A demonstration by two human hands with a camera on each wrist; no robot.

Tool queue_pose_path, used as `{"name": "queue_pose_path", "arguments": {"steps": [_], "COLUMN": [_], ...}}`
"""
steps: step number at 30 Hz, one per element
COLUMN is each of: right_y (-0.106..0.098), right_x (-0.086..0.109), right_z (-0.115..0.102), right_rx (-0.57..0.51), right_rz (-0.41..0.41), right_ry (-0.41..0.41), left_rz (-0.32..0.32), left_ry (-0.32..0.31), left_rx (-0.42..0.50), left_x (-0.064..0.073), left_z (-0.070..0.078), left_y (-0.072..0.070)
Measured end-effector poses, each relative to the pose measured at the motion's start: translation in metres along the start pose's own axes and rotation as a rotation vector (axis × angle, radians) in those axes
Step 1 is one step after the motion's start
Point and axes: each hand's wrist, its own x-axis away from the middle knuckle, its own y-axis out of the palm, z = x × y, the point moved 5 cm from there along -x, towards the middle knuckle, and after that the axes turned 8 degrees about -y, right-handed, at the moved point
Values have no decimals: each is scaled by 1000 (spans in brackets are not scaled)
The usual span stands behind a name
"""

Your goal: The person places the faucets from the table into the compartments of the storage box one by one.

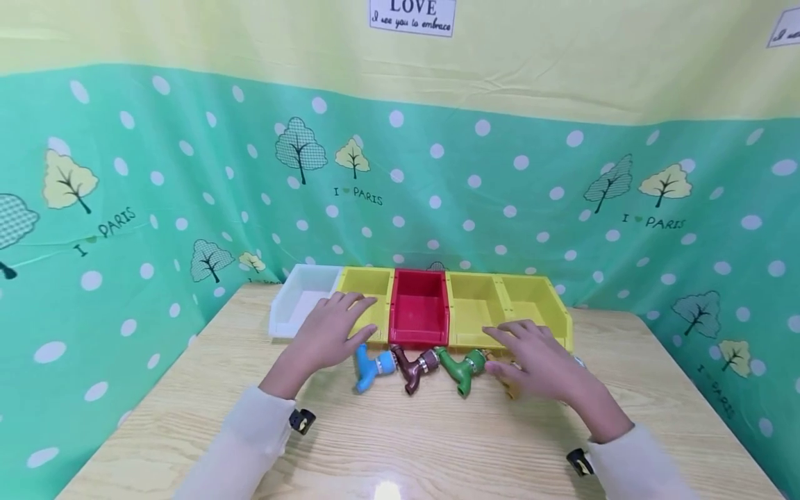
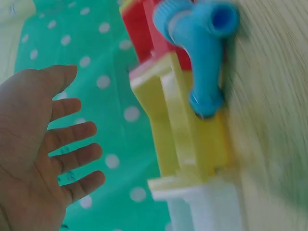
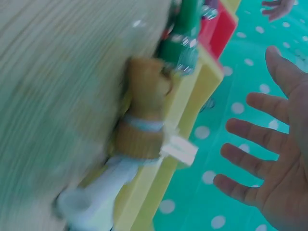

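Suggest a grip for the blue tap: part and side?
Probably the body of the blue tap, from above left: it looks narrower than the knob and no tap lies on that side; the knob end sits near the brown tap.

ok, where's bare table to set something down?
Widest: the table between left sleeve and right sleeve, nearer the person than the row of taps. Smaller: left of the white bin, and right of the rightmost yellow bin, both toward the curtain. Crowded: the strip along the bins' front, where taps sit close together, partly behind the right hand.
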Motion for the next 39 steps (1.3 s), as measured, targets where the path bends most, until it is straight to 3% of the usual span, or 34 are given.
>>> {"name": "queue_pose_path", "arguments": {"steps": [9, 15, 22, 30, 39], "right_y": [-2, 0, 2, 6, 11], "right_x": [17, 31, 46, 60, 68], "right_z": [28, 42, 58, 81, 91], "right_rx": [76, 79, 137, 110, 104], "right_rz": [38, 41, 69, -41, -70], "right_ry": [-72, -95, -162, -145, -237], "left_rz": [27, 113, 191, 222, 195], "left_ry": [-175, -297, -452, -540, -588], "left_rx": [76, 144, 231, 302, 407], "left_x": [-2, -5, 3, 15, 23], "left_z": [-55, -90, -128, -154, -167], "left_y": [5, 5, 1, 3, 12]}}
